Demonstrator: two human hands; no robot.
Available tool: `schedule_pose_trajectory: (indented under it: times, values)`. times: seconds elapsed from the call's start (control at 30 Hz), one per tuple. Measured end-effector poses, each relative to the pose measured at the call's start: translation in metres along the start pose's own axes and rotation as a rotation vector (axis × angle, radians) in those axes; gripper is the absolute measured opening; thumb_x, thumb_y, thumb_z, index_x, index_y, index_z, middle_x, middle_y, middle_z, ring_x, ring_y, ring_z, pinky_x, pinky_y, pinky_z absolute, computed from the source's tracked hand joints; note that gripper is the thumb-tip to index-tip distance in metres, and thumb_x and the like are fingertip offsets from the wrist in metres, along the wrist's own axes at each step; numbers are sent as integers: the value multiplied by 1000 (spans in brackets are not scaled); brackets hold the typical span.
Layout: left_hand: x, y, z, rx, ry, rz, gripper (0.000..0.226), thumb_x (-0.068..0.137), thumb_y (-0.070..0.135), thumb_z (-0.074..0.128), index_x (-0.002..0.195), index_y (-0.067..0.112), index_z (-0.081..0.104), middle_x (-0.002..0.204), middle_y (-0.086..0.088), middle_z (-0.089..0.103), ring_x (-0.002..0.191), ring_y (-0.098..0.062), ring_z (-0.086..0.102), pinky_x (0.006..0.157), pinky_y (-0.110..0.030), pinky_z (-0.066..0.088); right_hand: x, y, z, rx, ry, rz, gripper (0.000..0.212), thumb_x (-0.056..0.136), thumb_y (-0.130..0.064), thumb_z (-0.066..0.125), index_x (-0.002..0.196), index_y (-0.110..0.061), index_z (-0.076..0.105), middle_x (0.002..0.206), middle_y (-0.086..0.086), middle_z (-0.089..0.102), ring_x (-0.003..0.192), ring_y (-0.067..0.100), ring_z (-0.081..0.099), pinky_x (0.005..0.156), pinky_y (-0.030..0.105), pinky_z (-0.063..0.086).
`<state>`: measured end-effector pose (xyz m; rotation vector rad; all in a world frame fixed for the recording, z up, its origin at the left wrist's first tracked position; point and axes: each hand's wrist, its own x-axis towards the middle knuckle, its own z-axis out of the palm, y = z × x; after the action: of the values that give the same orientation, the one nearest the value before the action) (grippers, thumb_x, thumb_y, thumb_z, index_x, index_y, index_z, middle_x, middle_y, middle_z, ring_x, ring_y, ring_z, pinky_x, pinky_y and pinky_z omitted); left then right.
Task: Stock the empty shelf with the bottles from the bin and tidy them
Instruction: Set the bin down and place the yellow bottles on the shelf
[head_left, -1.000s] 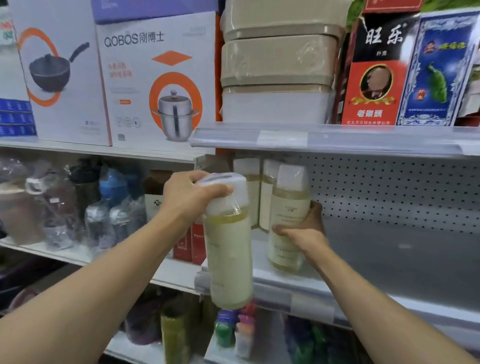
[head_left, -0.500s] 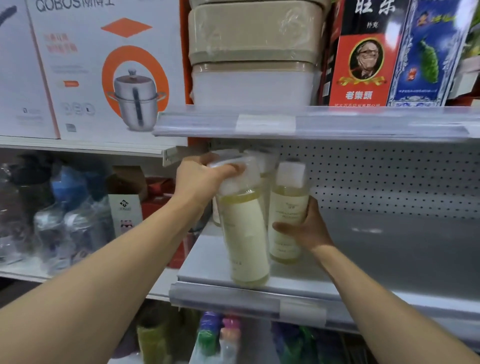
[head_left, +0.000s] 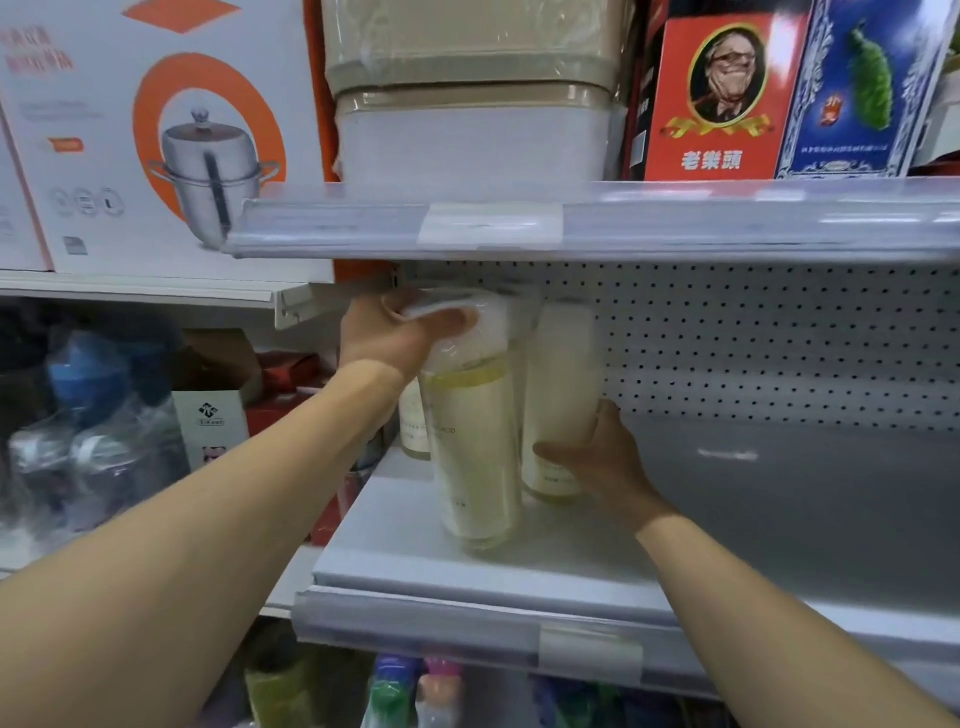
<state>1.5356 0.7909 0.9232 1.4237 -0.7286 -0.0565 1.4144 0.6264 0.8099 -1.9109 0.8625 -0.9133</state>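
Hands (head_left: 400, 338) (head_left: 605, 457) grip two pale bottles (head_left: 478, 447) (head_left: 558, 395) standing on shelf (head_left: 779, 519).

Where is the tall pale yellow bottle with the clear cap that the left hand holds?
In the head view, the tall pale yellow bottle stands near the left front of the grey shelf, held at its cap by the left hand, beside the right hand's bottle.

- Tall clear plastic bottle of pale yellow liquid (head_left: 480, 457): glossy, cap under shiny film.
- Grey metal shelf board (head_left: 779, 519): smooth, matt.
- White perforated metal back panel (head_left: 753, 338): matt.
- White cardboard pot box (head_left: 156, 130): smooth, printed.
- Beige plastic bins (head_left: 472, 104): film-wrapped, shiny.
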Motion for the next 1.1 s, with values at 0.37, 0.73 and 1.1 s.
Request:
schedule_pose_trajectory:
  times: [0.37,0.73,1.1]
  values:
    - [20,-19,20,1,-98,100,46,68,16,83,111,10,67,105,0,71,97,-17,68,86,-34,55,52,11,8,6,43,53,68,68,-17,84,123,-8,45,124,8,59,115,27,58,86,33,49]
    - [26,-27,39,-4,-108,52,52,65,18,84,112,7,66,104,-2,71,96,-20,68,93,-43,52,85,19,19,-42,77,66,70,75,-17,79,129,-2,38,131,16,50,120,32,50,93,39,45]
    - [22,-19,62,65,-99,41,57,57,32,87,107,13,68,103,2,71,94,-17,67,88,-37,55,53,-6,-10,281,-48,60,56,81,5,54,132,-14,43,122,6,48,106,19,50,76,25,42]
